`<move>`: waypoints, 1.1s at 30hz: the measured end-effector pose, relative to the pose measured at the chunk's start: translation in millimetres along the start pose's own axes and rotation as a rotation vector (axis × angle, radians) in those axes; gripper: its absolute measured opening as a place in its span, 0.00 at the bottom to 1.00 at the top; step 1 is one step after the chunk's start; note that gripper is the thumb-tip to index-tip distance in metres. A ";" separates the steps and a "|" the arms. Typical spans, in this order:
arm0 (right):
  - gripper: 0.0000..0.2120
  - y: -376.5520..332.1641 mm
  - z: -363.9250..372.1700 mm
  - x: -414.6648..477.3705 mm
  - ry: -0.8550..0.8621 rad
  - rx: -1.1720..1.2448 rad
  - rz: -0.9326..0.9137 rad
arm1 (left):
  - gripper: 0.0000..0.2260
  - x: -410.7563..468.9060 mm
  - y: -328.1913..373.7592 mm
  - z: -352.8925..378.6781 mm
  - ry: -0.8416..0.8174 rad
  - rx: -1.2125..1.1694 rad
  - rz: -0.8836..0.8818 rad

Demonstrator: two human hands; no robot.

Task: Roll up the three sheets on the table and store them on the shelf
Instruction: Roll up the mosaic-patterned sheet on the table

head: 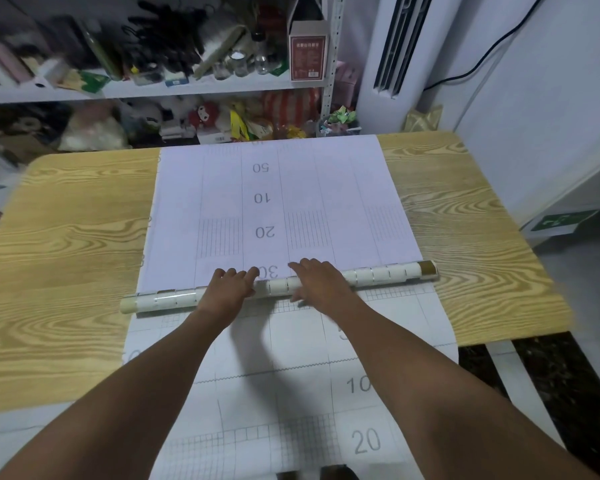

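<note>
Midway through rolling the top sheet (pixel 291 188); roll (pixel 378 276) across the centre of the table (pixel 66 237), 9 to 3 o'clock, unrolled length stretching to 12; left grip (pixel 229 289) and right grip (pixel 317 282) released, flat-fingered, pressing its middle; next, probably pushing evenly toward 12, keeping ends square.

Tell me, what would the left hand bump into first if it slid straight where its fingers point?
Probably nothing: the left hand would only slide over the flat pale printed sheet toward the wooden table's far edge. The cluttered white shelf looks farther back.
</note>
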State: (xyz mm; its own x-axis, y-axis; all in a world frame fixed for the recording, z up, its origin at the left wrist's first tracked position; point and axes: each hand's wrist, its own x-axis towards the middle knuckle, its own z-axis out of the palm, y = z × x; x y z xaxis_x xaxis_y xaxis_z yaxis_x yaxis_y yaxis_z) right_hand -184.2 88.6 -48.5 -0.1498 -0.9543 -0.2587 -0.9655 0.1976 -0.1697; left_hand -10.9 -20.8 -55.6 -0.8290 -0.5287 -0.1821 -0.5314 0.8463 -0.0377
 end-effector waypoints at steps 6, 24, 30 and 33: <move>0.12 -2.5 -5.8 -2.4 0.073 0.050 0.042 | 0.17 -1.6 -3.4 0.6 -0.038 0.029 0.018; 0.16 -2.2 -0.5 3.0 0.093 0.029 0.032 | 0.13 8.8 -5.6 -5.2 -0.012 -0.078 0.030; 0.18 -6.2 -4.5 2.8 0.063 0.066 0.112 | 0.21 8.8 -6.5 -8.2 -0.009 -0.084 0.064; 0.15 -6.5 -8.9 4.7 0.085 0.071 0.102 | 0.24 7.8 -7.4 -5.9 -0.038 -0.096 0.077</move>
State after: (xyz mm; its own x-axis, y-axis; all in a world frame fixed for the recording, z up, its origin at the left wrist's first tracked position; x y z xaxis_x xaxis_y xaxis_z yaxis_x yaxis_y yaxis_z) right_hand -180.6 80.9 -40.2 -0.2671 -0.9432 -0.1975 -0.9271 0.3075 -0.2145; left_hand -14.4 -31.6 -50.9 -0.8619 -0.4577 -0.2183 -0.4819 0.8733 0.0715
